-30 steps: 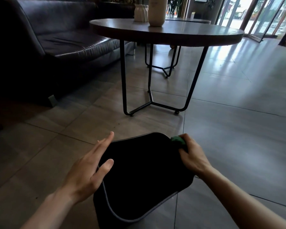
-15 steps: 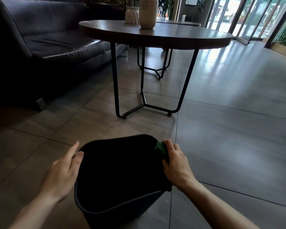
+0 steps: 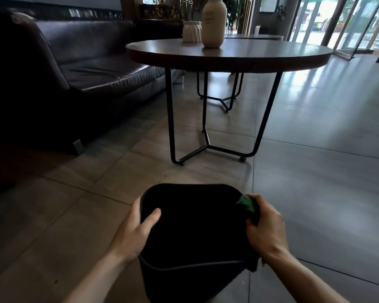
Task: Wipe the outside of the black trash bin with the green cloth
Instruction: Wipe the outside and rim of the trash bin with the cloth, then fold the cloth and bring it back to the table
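While the left hand (image 3: pixel 133 234) gripped the bin (image 3: pixel 190 270) rim, thumb inside, the right hand's (image 3: pixel 266 228) fingers (image 3: pixel 253 221) clamped the cloth (image 3: pixel 247 204) against its outer wall

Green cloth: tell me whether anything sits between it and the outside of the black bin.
Nothing visible does. The right hand holds the green cloth directly against the black trash bin at its right rim, while the left hand grips the left rim.
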{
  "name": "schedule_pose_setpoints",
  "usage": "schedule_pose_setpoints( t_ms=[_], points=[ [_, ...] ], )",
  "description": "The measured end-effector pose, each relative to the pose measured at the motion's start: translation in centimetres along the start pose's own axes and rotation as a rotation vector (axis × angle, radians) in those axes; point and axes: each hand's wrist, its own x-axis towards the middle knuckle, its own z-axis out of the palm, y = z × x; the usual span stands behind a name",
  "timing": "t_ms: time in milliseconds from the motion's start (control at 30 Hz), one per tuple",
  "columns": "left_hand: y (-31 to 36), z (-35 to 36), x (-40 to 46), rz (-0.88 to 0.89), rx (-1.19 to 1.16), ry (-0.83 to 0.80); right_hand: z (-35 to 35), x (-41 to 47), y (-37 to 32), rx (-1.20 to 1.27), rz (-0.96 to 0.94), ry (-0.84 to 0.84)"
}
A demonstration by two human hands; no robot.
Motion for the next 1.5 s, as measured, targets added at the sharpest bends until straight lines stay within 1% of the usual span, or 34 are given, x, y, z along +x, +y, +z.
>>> schedule_pose_setpoints(
  t_ms=[133, 233, 300, 433, 567, 667, 767, 867, 967, 1000, 1067, 1167, 1200, 1267, 1333, 1400, 1433, 1500],
  points=[
    [0.4, 1.2, 4.1, 0.034, 0.168, 0.025, -0.4, 2.9, -0.2, -0.064, -0.031, 0.080],
    [0.9, 2.5, 7.4, 0.081, 0.255, 0.049, -0.5, 5.0, -0.4, -0.109, -0.028, 0.134],
    [1.2, 3.1, 9.3, 0.081, 0.287, 0.057, -0.4, 6.3, -0.5, -0.131, -0.012, 0.147],
    [1.4, 3.9, 11.3, 0.006, 0.245, -0.031, 0.4, 8.1, -0.4, -0.132, 0.051, 0.136],
    [0.9, 4.6, 11.7, 0.045, 0.220, -0.095, 0.7, 9.1, 0.6, -0.109, 0.113, 0.119],
    [0.5, 5.0, 11.8, 0.089, 0.314, -0.135, 0.2, 9.6, 1.1, -0.063, 0.125, 0.077],
    [0.4, 5.0, 11.6, 0.114, 0.469, -0.164, -0.3, 9.6, 1.0, -0.014, 0.119, 0.054],
    [0.7, 4.8, 11.0, 0.164, 0.607, -0.145, -1.3, 9.1, 0.5, -0.052, 0.094, 0.123],
    [1.8, 4.7, 9.1, 0.308, 0.675, -0.029, -3.1, 7.8, 0.0, -0.060, -0.016, 0.188],
    [2.5, 4.8, 8.1, 0.369, 0.669, 0.003, -3.7, 7.1, -0.3, -0.052, -0.077, 0.186],
    [4.2, 5.3, 5.8, 0.488, 0.642, 0.013, -5.3, 5.5, -1.0, -0.062, -0.224, 0.161],
    [6.3, 6.6, 1.8, 0.581, 0.570, -0.068, -7.4, 2.8, -2.9, -0.081, -0.463, 0.100],
    [7.0, 7.2, 0.6, 0.574, 0.527, -0.108, -8.1, 1.8, -3.6, -0.096, -0.541, 0.078],
    [8.0, 8.1, -1.4, 0.499, 0.385, -0.224, -8.6, 0.1, -5.1, -0.124, -0.654, 0.043],
    [9.2, 9.1, -3.2, 0.393, 0.173, -0.383, -9.3, -1.5, -6.1, -0.095, -0.717, 0.024],
    [9.8, 9.8, -4.7, 0.343, -0.030, -0.501, -9.6, -3.0, -7.0, -0.023, -0.755, 0.006],
    [9.9, 10.1, -5.4, 0.345, -0.086, -0.514, -9.7, -3.6, -7.5, -0.004, -0.769, -0.001],
    [10.2, 10.5, -6.7, 0.349, -0.155, -0.479, -10.1, -4.5, -8.3, 0.027, -0.787, -0.022]
  ],
)
